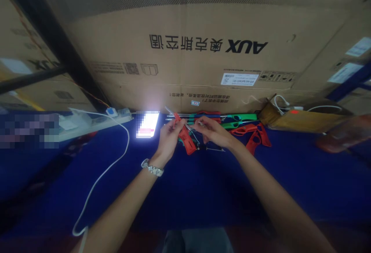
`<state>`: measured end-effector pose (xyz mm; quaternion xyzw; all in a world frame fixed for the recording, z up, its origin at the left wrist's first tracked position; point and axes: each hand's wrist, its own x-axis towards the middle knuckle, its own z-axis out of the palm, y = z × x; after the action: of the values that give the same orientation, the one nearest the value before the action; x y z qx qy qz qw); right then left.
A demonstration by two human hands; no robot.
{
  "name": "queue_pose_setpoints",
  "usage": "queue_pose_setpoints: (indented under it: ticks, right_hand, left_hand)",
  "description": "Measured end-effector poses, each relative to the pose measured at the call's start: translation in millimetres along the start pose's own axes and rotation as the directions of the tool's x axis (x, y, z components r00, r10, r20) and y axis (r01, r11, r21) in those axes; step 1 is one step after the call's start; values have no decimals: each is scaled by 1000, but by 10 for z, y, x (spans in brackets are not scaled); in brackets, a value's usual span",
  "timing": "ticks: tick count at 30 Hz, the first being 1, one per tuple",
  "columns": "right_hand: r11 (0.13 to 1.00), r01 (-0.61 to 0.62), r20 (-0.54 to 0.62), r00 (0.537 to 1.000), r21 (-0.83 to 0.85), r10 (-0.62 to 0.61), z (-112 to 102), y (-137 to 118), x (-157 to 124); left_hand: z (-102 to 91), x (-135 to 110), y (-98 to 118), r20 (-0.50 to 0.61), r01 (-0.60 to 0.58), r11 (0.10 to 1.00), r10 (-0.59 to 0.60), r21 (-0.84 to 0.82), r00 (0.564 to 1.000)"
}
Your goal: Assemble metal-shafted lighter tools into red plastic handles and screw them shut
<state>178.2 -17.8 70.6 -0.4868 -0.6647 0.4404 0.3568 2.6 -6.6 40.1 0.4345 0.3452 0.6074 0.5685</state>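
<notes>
My left hand (170, 139) is closed on a red long-nosed lighter (188, 142), its body slanting down to the right and its thin metal tube pointing up to the left. Close beside it, my right hand (213, 131) pinches something small by the lighter's middle; I cannot make out what. Thin wires or rods (216, 149) lie just under the right hand. Behind both hands, several green lighters (239, 117) and red ones lie in a row along the box. Red lighter casings (255, 137) rest to the right of my right forearm.
A large cardboard box (185, 21) stands upright behind the blue table surface (197, 191). Left of my hands lies a lit phone (149, 124). A power strip (92, 125) and a white cable (100, 179) are farther left. An open carton (304, 120) sits at the right.
</notes>
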Motion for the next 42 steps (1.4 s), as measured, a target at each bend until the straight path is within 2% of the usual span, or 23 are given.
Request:
queue_pose_setpoints:
  ticks: [4, 8, 10, 15, 21, 24, 28, 35, 38, 42]
  right_hand:
    - [999, 41, 11, 999, 12, -42, 49, 54, 83]
    - [973, 39, 22, 999, 228, -46, 51, 153, 53]
    - [959, 22, 16, 1000, 281, -27, 43, 173, 30]
    - [964, -13, -68, 997, 266, 32, 67, 109, 38]
    - [972, -10, -44, 999, 233, 21, 122, -15, 62]
    - [970, -64, -74, 994, 234, 84, 123, -13, 67]
    - [935, -145, -86, 980, 325, 182, 114, 55, 90]
    - [899, -65, -75, 991, 432, 108, 161, 94, 95]
    - [939, -25, -66, 997, 344, 51, 209, 66, 78]
    - [996, 59, -97, 994, 68, -53, 271, 55, 60]
  left_hand:
    - [-34, 4, -43, 17, -43, 993, 41, 106, 999]
    - [-49, 21, -47, 16, -60, 987, 58, 149, 998]
    - [-34, 23, -25, 17, -47, 989, 45, 138, 999]
    - [40, 0, 44, 34, 16, 994, -20, 110, 999]
    - [70, -28, 24, 68, 6, 990, -15, 143, 998]
    - [68, -23, 10, 67, -14, 987, 4, 158, 998]
    - [60, -2, 17, 44, 7, 989, -13, 146, 999]
    - [25, 42, 26, 6, -34, 985, 33, 170, 999]
    - [38, 32, 29, -1, -55, 979, 57, 196, 998]
    - [72, 3, 37, -8, -23, 984, 25, 175, 1000]
